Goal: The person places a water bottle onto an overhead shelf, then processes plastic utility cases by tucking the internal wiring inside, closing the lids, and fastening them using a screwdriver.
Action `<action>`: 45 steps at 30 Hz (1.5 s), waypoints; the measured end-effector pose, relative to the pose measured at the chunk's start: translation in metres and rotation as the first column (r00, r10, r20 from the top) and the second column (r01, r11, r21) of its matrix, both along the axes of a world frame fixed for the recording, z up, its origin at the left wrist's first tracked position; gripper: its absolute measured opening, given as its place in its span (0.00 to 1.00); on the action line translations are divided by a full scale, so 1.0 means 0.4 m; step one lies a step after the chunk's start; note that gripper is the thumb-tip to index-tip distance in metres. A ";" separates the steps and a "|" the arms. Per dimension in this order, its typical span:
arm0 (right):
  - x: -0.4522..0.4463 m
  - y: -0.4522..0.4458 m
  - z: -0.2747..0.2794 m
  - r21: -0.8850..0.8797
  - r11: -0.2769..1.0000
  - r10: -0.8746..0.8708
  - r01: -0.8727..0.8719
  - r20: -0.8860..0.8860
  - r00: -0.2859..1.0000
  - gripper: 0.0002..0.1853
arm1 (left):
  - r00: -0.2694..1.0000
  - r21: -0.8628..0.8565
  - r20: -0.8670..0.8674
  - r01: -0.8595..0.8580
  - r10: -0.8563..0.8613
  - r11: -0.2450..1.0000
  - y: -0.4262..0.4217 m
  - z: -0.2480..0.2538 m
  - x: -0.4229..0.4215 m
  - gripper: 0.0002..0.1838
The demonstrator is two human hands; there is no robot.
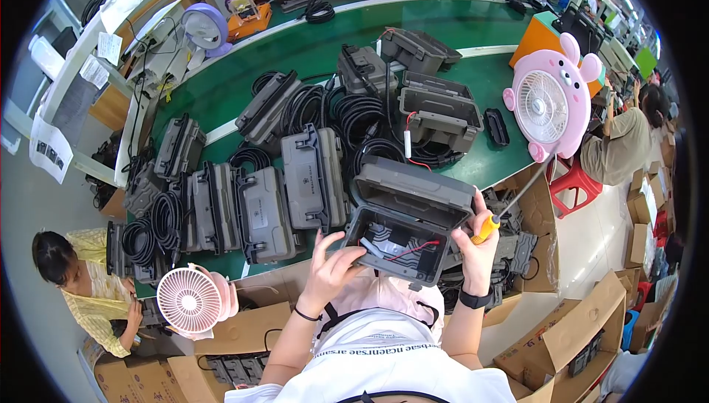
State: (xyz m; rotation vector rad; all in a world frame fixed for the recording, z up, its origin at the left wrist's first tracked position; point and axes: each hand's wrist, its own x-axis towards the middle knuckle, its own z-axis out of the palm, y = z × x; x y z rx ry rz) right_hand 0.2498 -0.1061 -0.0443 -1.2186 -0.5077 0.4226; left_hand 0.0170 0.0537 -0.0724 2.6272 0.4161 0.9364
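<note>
Holding a screwdriver [485, 230], the right hand [475, 249] also touches the right side of an open box [405, 273]. The left hand [330, 269] has its fingers gripping its left edge. This box, red wire [417, 252] inside, is at the table [478, 168]'s near edge, right of closed boxes [314, 178].

Opened case [417, 190]: dark grey, lid and body alike. Wire [413, 250] inside, red. Screwdriver [486, 228]: yellow handle, grey shaft. Table [450, 19]: green, crossed by white lines. Cable coils [363, 115] black. Rabbit-shaped fan [549, 100]: pink, white grille; second fan [205, 28] lilac; third fan [190, 301] pale pink. Wearer's shirt [373, 359]: white, dark lettering. Co-worker's shirt [90, 252] yellow, seemingly checked. Stool [577, 185] red.
</note>
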 end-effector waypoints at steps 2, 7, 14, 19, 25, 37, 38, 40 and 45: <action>0.008 0.011 -0.001 -0.026 0.999 -0.046 0.044 -0.078 0.996 0.20 | 1.000 -0.005 0.013 0.006 -0.006 1.000 -0.011 -0.005 0.015 0.19; 0.034 0.042 0.001 -0.078 0.995 -0.080 0.069 -0.155 0.985 0.09 | 0.994 0.025 0.103 -0.034 0.031 0.999 -0.039 0.007 0.055 0.24; 0.054 0.044 0.002 -0.110 0.991 -0.091 0.072 -0.180 0.979 0.08 | 0.988 -0.042 0.146 -0.036 0.042 0.998 -0.035 -0.026 0.066 0.29; 0.039 0.016 -0.018 -0.226 0.961 -0.184 0.162 -0.081 0.980 0.14 | 0.950 -0.179 0.302 -0.029 0.083 0.983 -0.053 -0.089 0.065 0.42; 0.006 -0.013 -0.007 -0.125 0.984 -0.129 0.123 -0.043 0.991 0.11 | 0.915 -0.356 0.341 -0.088 0.217 0.930 -0.076 -0.124 0.045 0.43; -0.025 0.017 -0.017 -0.215 0.969 -0.124 0.123 0.007 0.992 0.19 | 0.910 -0.336 0.302 -0.179 0.286 0.925 -0.068 -0.084 0.087 0.31; -0.024 0.020 -0.018 -0.212 0.968 -0.144 0.133 -0.040 0.989 0.19 | 0.914 -0.329 0.289 -0.186 0.286 0.926 -0.066 -0.073 0.094 0.30; -0.026 0.030 -0.020 -0.187 0.971 -0.153 0.148 -0.008 0.988 0.19 | 0.922 -0.334 0.263 -0.189 0.284 0.923 -0.067 -0.061 0.095 0.27; -0.019 0.035 -0.038 -0.201 0.965 -0.173 0.168 -0.005 0.985 0.19 | 0.960 -0.318 0.178 -0.153 0.217 0.936 -0.064 -0.024 0.084 0.22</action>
